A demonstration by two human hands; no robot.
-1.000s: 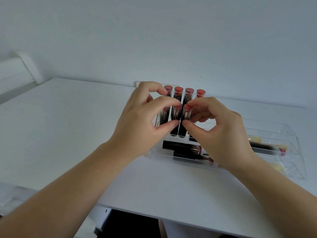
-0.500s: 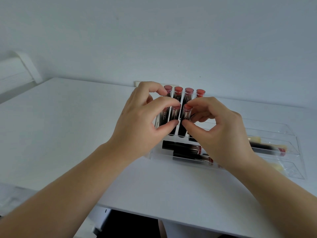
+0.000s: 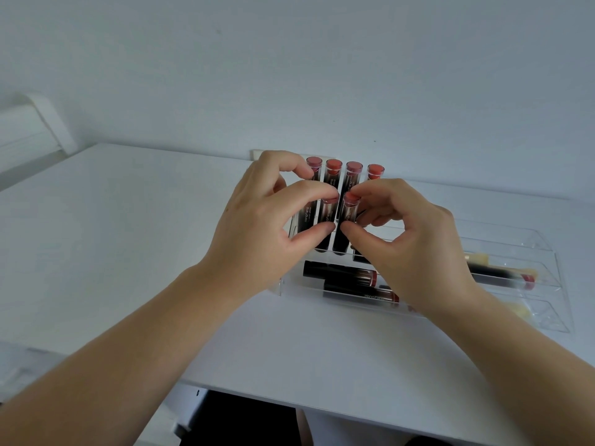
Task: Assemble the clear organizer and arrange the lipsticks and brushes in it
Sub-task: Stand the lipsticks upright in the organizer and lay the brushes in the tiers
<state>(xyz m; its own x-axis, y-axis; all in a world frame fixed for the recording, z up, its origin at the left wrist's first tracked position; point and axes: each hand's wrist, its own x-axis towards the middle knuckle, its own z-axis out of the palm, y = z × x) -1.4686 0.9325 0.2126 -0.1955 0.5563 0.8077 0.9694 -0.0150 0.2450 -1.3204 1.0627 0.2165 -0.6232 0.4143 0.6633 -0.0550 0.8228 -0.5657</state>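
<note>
Fingers (image 3: 322,231) of the left hand (image 3: 264,226) curl round one upright lipstick in the front row, thumb low on its dark barrel and forefinger over its cap. Those of the right hand (image 3: 415,249) pinch the neighbouring front lipstick (image 3: 349,209) the same way, thumb on the barrel and forefinger arched by its coral cap. Both tubes stand in the slotted holder at the left end of the clear organizer (image 3: 547,304).

Behind them a back row of four lipsticks (image 3: 333,170) stands upright, caps up. In the trough before the holder two more lipsticks (image 3: 341,273) lie on their sides. To the right, the stepped trays hold a dark-handled brush (image 3: 495,273) lying flat and something pale lower down, too blurred to name.

Judging by this, the organizer looks assembled and most pieces are in place; what seems left is seating these two tubes and perhaps standing up the lying ones. It all rests on the white surface (image 3: 128,236), near the wall.
</note>
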